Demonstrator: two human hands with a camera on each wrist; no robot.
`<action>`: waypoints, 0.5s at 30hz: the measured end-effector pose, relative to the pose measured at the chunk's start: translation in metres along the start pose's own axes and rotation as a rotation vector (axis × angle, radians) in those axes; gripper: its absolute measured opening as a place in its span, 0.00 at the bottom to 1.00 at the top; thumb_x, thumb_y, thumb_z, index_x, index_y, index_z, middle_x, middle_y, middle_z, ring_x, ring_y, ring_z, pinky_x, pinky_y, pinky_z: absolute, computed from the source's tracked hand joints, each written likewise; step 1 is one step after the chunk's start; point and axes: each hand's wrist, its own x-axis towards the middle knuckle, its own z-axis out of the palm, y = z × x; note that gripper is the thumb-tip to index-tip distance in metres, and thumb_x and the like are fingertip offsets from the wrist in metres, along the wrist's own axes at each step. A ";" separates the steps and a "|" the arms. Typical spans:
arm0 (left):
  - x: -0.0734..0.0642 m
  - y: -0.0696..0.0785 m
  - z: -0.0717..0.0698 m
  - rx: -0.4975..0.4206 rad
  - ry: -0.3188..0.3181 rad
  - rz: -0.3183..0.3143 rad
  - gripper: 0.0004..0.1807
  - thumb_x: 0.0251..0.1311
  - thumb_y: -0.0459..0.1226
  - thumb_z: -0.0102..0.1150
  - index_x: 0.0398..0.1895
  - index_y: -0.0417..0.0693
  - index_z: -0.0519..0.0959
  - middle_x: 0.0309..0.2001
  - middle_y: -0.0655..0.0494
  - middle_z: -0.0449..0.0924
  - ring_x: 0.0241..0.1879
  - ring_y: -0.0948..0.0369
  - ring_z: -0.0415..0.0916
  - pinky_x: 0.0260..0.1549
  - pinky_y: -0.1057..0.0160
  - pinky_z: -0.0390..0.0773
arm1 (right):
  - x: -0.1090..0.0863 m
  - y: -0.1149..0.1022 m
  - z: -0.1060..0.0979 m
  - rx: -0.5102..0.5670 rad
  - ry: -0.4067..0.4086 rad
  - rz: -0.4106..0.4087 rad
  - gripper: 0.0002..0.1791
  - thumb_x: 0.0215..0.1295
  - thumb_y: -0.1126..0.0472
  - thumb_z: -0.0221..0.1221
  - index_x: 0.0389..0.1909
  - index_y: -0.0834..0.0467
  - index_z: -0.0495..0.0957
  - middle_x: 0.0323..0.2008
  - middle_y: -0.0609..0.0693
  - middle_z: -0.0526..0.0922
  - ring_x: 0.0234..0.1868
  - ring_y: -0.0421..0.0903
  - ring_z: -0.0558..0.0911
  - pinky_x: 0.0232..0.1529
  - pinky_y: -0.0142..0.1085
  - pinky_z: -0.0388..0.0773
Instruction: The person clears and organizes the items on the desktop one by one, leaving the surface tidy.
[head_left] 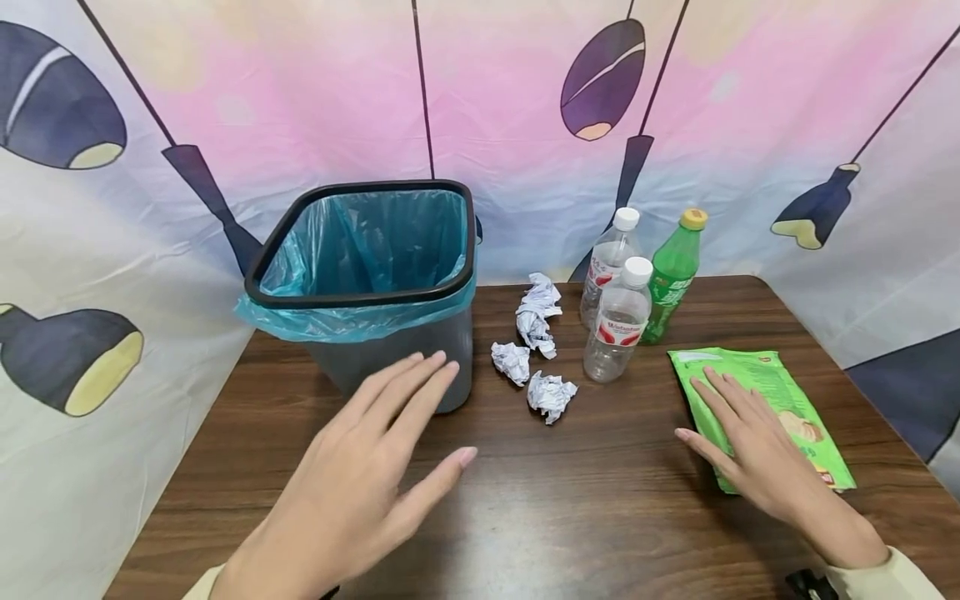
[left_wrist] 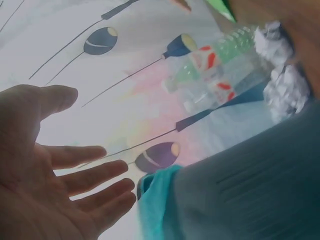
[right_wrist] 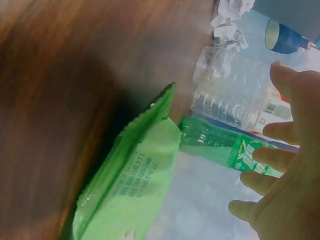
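Note:
My left hand (head_left: 360,467) hovers with straight fingers in front of the grey trash bin (head_left: 390,350), which has a black rim and a blue liner bag. In the left wrist view the left palm (left_wrist: 55,190) holds nothing. Over the green snack bag (head_left: 780,400) my right hand (head_left: 757,450) is spread, thumb out to the side. The right wrist view shows a gap between that hand (right_wrist: 290,165) and the bag (right_wrist: 135,185). Crumpled paper balls (head_left: 551,397) lie between bin and bottles. Two clear plastic bottles (head_left: 617,333) and a green bottle (head_left: 673,275) with a yellow cap stand upright behind.
A brown wooden table (head_left: 540,517) carries everything. Behind it and along both sides hangs a patterned cloth (head_left: 510,108) in pink, blue and white. The bin stands at the table's back left, its open top facing up.

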 end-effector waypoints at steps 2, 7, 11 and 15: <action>0.007 -0.001 -0.007 0.005 0.055 0.024 0.36 0.74 0.59 0.47 0.74 0.46 0.69 0.71 0.52 0.69 0.72 0.53 0.62 0.67 0.48 0.68 | 0.001 0.003 -0.001 0.001 0.016 -0.020 0.42 0.69 0.49 0.65 0.77 0.62 0.60 0.76 0.65 0.56 0.76 0.67 0.54 0.73 0.66 0.44; 0.025 -0.011 -0.022 0.026 0.180 0.062 0.37 0.75 0.60 0.44 0.71 0.39 0.71 0.68 0.44 0.73 0.72 0.47 0.63 0.69 0.47 0.64 | 0.005 0.012 -0.003 -0.012 0.098 -0.126 0.46 0.59 0.55 0.72 0.75 0.62 0.63 0.73 0.66 0.62 0.72 0.68 0.62 0.69 0.67 0.55; 0.037 -0.028 -0.027 0.047 0.205 0.023 0.38 0.72 0.60 0.49 0.71 0.40 0.71 0.68 0.44 0.72 0.71 0.46 0.64 0.69 0.45 0.65 | 0.010 0.018 -0.008 -0.018 0.129 -0.186 0.47 0.53 0.58 0.75 0.73 0.64 0.66 0.70 0.67 0.66 0.69 0.69 0.66 0.63 0.66 0.62; 0.047 -0.049 -0.033 0.062 0.177 -0.060 0.37 0.68 0.54 0.60 0.73 0.44 0.69 0.69 0.44 0.71 0.70 0.47 0.64 0.67 0.42 0.65 | 0.016 0.018 -0.012 -0.025 0.128 -0.181 0.49 0.47 0.62 0.78 0.72 0.65 0.68 0.67 0.69 0.69 0.65 0.71 0.69 0.57 0.65 0.66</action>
